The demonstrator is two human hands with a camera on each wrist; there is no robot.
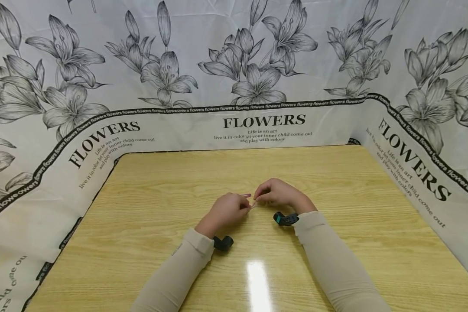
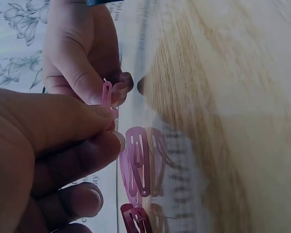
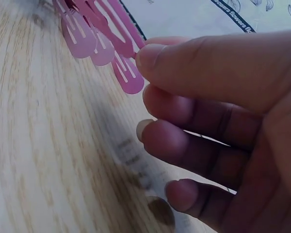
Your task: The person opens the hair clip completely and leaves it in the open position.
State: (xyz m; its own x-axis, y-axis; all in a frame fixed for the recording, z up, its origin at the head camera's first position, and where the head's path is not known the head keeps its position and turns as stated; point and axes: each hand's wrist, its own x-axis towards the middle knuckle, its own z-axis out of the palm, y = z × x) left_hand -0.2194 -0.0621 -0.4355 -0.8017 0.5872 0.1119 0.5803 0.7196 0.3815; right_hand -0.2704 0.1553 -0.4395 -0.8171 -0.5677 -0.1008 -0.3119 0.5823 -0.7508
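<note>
Over the middle of the table my left hand (image 1: 228,210) and right hand (image 1: 278,193) meet, fingertips close together around small pink hair clips (image 1: 253,205). In the left wrist view, the left thumb and forefinger pinch a pink snap hair clip (image 2: 106,93), while the right hand (image 2: 80,53) is just beyond it. Below are more pink clips (image 2: 138,155) and a dark red clip (image 2: 136,217). From the right wrist, the right hand (image 3: 208,97) pinches the end of a pink clip (image 3: 120,29) between thumb and forefinger. Several other clips (image 3: 128,75) cluster beside it, partly overlapping.
A wooden table (image 1: 160,182) with light grain lies under both hands. White cloth (image 1: 257,130) printed with flowers and lettering surrounds its back and sides. Black wrist devices (image 1: 223,243) are on both wrists. A bright glare spot shows near the table's front.
</note>
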